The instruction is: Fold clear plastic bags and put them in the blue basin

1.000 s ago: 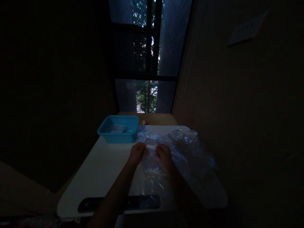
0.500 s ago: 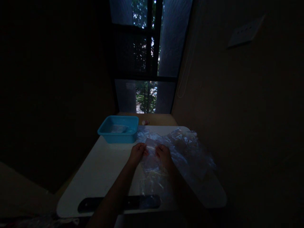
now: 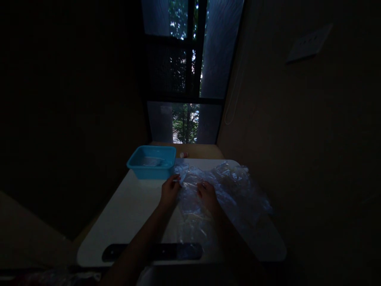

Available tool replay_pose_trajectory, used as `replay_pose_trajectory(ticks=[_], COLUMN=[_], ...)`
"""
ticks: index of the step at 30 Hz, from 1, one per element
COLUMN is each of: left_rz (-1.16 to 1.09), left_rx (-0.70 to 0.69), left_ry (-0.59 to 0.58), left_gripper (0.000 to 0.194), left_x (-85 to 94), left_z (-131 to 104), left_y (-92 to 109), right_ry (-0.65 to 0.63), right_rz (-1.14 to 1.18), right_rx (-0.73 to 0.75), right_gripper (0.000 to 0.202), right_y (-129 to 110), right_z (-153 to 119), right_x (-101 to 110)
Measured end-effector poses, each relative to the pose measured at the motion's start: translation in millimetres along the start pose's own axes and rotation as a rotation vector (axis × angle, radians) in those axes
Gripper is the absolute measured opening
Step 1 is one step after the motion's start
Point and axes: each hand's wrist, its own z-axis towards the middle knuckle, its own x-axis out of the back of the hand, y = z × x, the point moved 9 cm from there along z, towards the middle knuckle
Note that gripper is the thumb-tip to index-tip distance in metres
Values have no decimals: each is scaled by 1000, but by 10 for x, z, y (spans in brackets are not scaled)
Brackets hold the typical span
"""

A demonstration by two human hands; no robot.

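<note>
My left hand point(image 3: 170, 191) is closed, with the pale edge of a clear plastic bag point(image 3: 184, 174) between thumb and fingers, just in front of the blue basin. My right hand point(image 3: 207, 194) is over the spread of clear plastic bags point(image 3: 228, 174), its fingers curled together. Whether anything is in its fingertips is too dark to see. More clear plastic point(image 3: 192, 202) lies between and below the hands, reaching down toward the table's near edge. The blue basin point(image 3: 153, 173) stands at the back left with a clear plastic piece point(image 3: 151, 161) inside.
The white table point(image 3: 125, 214) has rounded corners and a long black strip point(image 3: 166, 252) along its near side. A small pinkish-white object point(image 3: 184, 155) lies on the ledge beyond. Dark walls flank the table, with a window point(image 3: 186, 119) ahead and a wall plate point(image 3: 309, 43) on the right.
The clear piece stretched between both hands is no longer held across. My left hand has turned and moved slightly up toward the basin; my right hand has shifted slightly right.
</note>
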Motion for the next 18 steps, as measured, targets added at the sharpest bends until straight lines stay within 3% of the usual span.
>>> replay_pose_trajectory(ticks=[3, 6, 11, 15, 18], left_rz=[190, 386, 680, 814, 580], left_rx=[-147, -314, -440, -343, -84], left_ry=[-16, 40, 294, 526, 523], left_gripper=[25, 23, 22, 34, 40], left_x=[118, 318, 886, 1451, 1759], left_z=[71, 172, 350, 545, 755], left_y=[337, 656, 972, 982, 638], right_ry=[-1, -4, -13, -4, -9], right_rz=[-4, 13, 26, 40, 13], right_rx=[10, 1, -2, -22, 8], right_gripper=[30, 31, 31, 29, 29], right_y=[-13, -12, -25, 12, 10], right_z=[3, 0, -16, -12, -3], right_x=[5, 4, 0, 6, 2])
